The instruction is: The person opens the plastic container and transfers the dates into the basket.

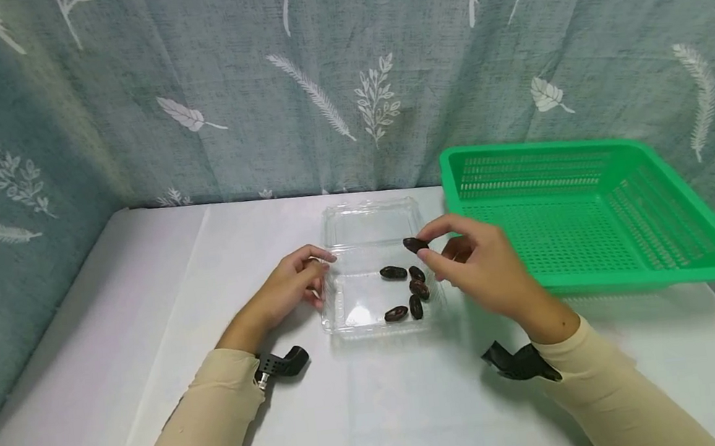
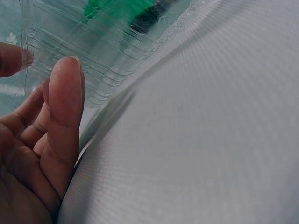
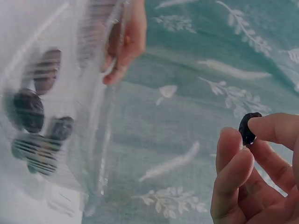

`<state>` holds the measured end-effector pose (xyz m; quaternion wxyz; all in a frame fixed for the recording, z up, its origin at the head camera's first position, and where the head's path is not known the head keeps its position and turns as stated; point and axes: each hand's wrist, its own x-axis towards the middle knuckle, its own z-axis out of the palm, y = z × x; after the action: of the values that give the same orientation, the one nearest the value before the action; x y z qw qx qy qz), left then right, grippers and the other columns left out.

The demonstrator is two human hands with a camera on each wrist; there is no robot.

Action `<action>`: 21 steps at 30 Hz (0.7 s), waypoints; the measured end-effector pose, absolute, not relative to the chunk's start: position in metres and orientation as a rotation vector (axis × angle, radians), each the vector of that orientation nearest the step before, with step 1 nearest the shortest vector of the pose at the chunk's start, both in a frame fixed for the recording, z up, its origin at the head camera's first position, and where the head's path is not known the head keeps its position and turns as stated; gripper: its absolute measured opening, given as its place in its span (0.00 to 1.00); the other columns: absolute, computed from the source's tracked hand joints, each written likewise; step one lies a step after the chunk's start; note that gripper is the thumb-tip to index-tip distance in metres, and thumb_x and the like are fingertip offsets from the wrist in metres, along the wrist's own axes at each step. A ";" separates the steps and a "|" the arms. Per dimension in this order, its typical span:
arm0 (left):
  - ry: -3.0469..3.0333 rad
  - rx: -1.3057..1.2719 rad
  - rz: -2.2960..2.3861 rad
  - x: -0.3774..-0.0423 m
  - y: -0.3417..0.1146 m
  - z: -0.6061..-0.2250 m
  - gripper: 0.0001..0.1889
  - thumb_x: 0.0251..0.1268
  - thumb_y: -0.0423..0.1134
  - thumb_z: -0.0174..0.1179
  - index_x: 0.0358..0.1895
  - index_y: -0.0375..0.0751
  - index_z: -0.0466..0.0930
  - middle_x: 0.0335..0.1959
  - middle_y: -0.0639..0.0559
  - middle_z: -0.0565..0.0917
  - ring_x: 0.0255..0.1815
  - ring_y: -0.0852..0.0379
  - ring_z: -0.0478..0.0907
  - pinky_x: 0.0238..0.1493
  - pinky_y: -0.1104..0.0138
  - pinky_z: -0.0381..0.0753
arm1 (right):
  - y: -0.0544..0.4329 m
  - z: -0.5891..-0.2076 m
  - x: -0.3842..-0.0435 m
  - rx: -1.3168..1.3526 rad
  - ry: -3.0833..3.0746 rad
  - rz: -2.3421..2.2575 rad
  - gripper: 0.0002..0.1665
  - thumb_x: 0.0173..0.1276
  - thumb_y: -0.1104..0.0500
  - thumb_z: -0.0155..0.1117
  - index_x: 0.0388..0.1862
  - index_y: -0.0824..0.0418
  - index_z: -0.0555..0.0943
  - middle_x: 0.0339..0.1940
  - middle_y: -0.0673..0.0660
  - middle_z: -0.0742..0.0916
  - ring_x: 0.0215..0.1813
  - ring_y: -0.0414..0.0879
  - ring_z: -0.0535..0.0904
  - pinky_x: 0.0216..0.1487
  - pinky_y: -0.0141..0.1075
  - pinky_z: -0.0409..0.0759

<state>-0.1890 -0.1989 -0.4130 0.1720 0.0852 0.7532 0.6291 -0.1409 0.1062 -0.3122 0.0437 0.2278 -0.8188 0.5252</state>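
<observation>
The right hand (image 1: 488, 267) pinches one dark date (image 1: 413, 245) in its fingers, above the right side of the clear box (image 1: 355, 299). The left hand (image 1: 292, 283) touches the box's left edge, fingers a bit apart. Five more dates (image 1: 393, 273) lie inside, and a green basket (image 1: 651, 278) sits nearby on the bench (image 1: 384, 416)

Left hand (image 2: 49, 135) at the clear plastic box (image 2: 100, 51)
Fingertip (image 2: 27, 60) by its edge, something green (image 2: 122, 8) through it, white table (image 2: 201, 130) alongside.
</observation>
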 end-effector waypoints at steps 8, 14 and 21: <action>2.166 0.217 1.764 -0.186 -0.204 -0.415 0.18 0.74 0.37 0.47 0.61 0.33 0.71 0.28 0.50 0.72 0.23 0.60 0.74 0.27 0.65 0.85 | 0.124 -0.305 -0.151 0.643 -2.419 1.600 0.09 0.67 0.67 0.67 0.45 0.64 0.83 0.35 0.56 0.85 0.22 0.45 0.81 0.21 0.32 0.78; 2.165 0.232 1.766 -0.189 -0.201 -0.414 0.17 0.74 0.37 0.47 0.61 0.33 0.71 0.28 0.50 0.72 0.23 0.60 0.73 0.26 0.65 0.85 | 0.147 -0.301 -0.161 0.518 -2.411 1.573 0.11 0.69 0.64 0.65 0.49 0.65 0.82 0.41 0.44 0.85 0.24 0.41 0.83 0.23 0.33 0.82; 2.167 0.235 1.768 -0.192 -0.197 -0.413 0.18 0.74 0.37 0.48 0.61 0.33 0.72 0.28 0.50 0.72 0.23 0.60 0.74 0.26 0.64 0.85 | 0.169 -0.305 -0.177 0.359 -2.506 1.435 0.15 0.71 0.57 0.65 0.53 0.62 0.82 0.46 0.50 0.85 0.27 0.39 0.83 0.26 0.32 0.82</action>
<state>-0.1915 -0.1969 -0.4129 0.1668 0.0827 0.7613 0.6211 -0.1769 0.1691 -0.3055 0.1155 0.1225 -0.8554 0.4899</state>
